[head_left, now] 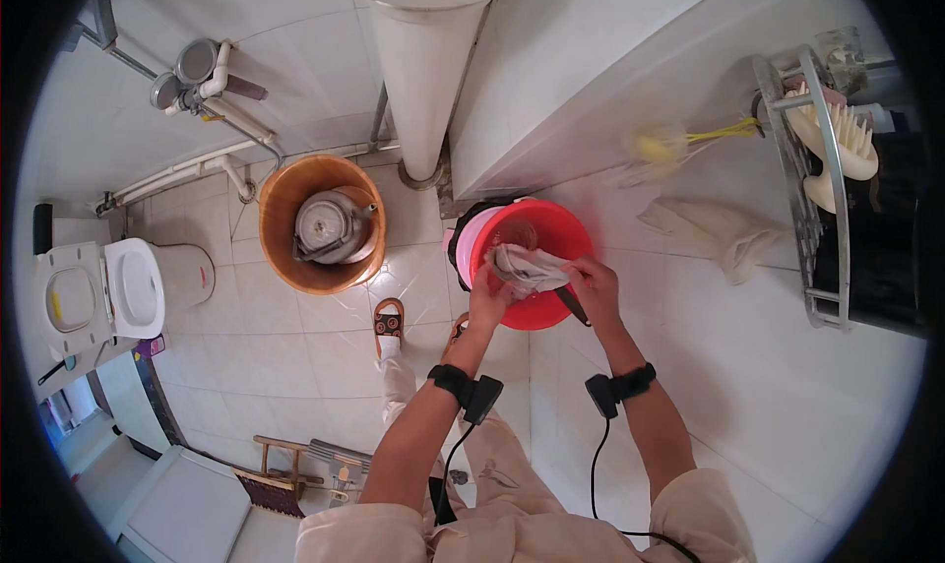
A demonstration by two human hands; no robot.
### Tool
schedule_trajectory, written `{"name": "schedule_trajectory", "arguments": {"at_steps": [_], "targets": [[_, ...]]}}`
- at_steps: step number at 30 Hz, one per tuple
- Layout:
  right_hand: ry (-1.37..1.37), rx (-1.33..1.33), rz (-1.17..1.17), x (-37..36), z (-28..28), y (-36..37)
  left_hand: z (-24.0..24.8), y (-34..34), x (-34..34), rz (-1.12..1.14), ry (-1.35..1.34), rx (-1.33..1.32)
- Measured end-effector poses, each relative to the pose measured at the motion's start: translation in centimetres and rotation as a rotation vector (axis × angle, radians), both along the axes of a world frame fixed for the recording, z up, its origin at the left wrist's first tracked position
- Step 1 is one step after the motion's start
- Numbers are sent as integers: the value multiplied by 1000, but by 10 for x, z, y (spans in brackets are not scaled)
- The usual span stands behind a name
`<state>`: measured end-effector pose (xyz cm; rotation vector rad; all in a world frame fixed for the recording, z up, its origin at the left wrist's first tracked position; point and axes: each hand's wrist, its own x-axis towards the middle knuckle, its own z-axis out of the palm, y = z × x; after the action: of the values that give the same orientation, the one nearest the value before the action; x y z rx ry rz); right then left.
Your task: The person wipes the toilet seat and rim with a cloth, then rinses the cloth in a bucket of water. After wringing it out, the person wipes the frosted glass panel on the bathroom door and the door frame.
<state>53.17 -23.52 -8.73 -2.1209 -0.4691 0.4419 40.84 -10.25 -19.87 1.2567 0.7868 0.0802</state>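
A whitish, crumpled cloth (532, 268) is stretched between my two hands above a red plastic basin (576, 230). My left hand (488, 297) pinches its left end, and my right hand (595, 285) grips the right end. Both hands are closed on the fabric, over the near part of the basin. A dark handle (573, 305) sticks out over the basin's near rim beside my right hand; what it belongs to is hidden. Part of a clear, round shape shows inside the basin behind the cloth. Black straps with small boxes sit on both my forearms.
A wooden bucket (281, 258) holding a metal kettle (330, 226) stands to the left. Pink and black edges (463, 240) show behind the basin. A toilet (138, 285) is far left, a wooden folding stool (276, 484) lower left. A metal wall rack (837, 169) hangs right, near a hanging cloth (719, 233).
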Motion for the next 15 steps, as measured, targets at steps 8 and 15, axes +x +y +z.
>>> {"name": "schedule_trajectory", "arguments": {"at_steps": [8,15], "targets": [[-164,261,-21,-20,110,7,-7,-2,11,-254,46,472],[-350,77,-102,-4,128,2,-7,6,5,-76,174,206]]}}
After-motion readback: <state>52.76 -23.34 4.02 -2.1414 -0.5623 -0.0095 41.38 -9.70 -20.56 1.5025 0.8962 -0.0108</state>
